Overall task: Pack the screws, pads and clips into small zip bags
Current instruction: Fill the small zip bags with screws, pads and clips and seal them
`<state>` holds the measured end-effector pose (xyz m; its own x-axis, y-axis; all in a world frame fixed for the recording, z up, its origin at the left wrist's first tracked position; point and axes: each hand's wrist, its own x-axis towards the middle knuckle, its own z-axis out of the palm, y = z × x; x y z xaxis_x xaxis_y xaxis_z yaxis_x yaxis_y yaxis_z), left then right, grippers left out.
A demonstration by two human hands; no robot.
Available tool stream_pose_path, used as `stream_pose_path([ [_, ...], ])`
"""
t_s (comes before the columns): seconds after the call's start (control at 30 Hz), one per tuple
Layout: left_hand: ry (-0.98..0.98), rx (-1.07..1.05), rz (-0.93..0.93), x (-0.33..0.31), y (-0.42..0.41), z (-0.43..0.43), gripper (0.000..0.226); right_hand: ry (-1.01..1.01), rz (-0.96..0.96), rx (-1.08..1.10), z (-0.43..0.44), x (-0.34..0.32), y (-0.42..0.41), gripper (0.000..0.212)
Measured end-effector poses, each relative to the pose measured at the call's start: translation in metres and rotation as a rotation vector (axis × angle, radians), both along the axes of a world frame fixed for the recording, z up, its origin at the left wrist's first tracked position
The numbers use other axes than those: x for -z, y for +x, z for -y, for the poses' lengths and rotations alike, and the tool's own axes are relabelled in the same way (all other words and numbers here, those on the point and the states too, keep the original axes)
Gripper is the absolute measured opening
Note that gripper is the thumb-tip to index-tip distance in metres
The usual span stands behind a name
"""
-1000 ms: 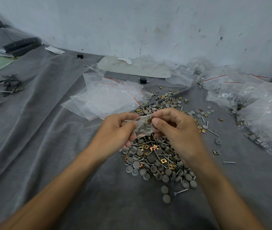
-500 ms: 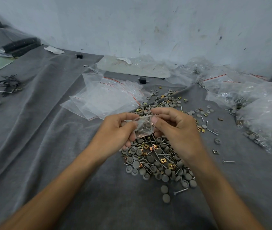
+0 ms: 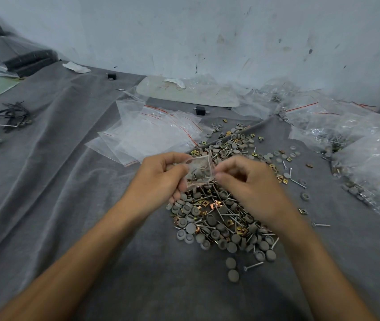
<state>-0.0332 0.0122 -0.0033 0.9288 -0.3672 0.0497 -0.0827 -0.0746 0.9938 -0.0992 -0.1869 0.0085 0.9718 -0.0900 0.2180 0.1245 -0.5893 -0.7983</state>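
small clear plastic zip bag [image 3: 199,171], with a few grey pads and screws inside, held just above the loose heap of grey round pads, silver screws and brass square clips [image 3: 221,218] on the grey cloth [image 3: 68,181]. left hand [image 3: 159,179] grips the bag's left side, thumb and curled fingers pinching it. right hand [image 3: 247,181], wrist raised, pinches the right edge, the other fingers curled. step judged: sealing a filled bag. next move calls for running the pinch along the zip strip; whether the mouth is open cannot be told.
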Motion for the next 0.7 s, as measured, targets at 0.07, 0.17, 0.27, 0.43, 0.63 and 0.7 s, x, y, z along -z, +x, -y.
stream_pose_path([
  [0.07, -0.001, 0.001, -0.003, 0.000, -0.001, 0.000, 0.024, -0.309, -0.140, -0.065, -0.001, 0.007, 0.000, 0.006],
  [0.17, 0.001, -0.008, 0.000, -0.001, -0.001, 0.001, 0.025, -0.435, -0.197, -0.080, -0.009, 0.014, -0.001, 0.005],
  [0.27, -0.001, -0.029, 0.012, -0.003, 0.001, -0.001, 0.024, -0.480, -0.211, -0.087, -0.010, 0.015, -0.001, 0.006],
  [0.43, -0.001, -0.038, 0.013, -0.004, 0.002, -0.002, 0.024, -0.640, -0.238, -0.140, -0.013, 0.020, 0.000, 0.014],
  [0.63, -0.002, -0.036, 0.016, -0.005, 0.001, -0.002, 0.024, -0.600, -0.255, -0.149, -0.010, 0.021, 0.000, 0.009],
  [0.7, 0.003, -0.034, 0.018, -0.004, 0.001, -0.002, 0.024, -0.590, -0.247, -0.146, -0.012, 0.023, -0.001, 0.009],
])
